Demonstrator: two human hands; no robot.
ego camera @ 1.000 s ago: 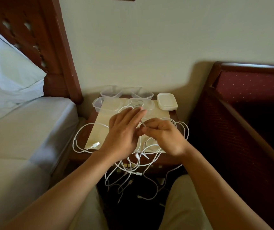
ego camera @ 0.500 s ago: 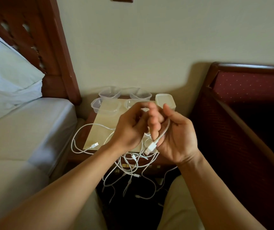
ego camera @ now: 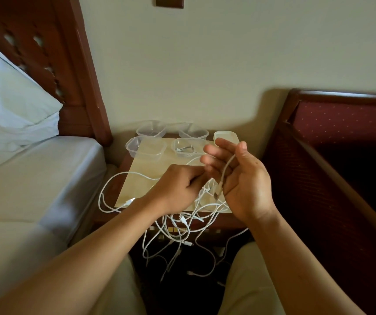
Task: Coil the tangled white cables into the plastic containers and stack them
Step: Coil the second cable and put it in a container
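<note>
Cables (ego camera: 177, 226), white and knotted, lie heaped on the front edge of the counter (ego camera: 137, 189) and spill over it toward the floor, with one loop swung out left of the heap. Just above the heap, the left hand (ego camera: 177, 192) is curled, its grip seemingly pinching a strand, though the fingertips are hidden behind the knuckles. Right of it, the right hand (ego camera: 239, 178) is turned palm up, its grip loosely curled round one cable whose plug hangs beside the palm. Behind the heap stand four clear containers (ego camera: 146, 148); the front right one (ego camera: 188, 147) already has a coil in it, and a white lid stack (ego camera: 225, 135) shows behind the right fingers. I judge a second cable is being wound; the next move calls for drawing it free of the knot while looping it. How the strands cross is hard to make out, and those low down fade into shadow.
</note>
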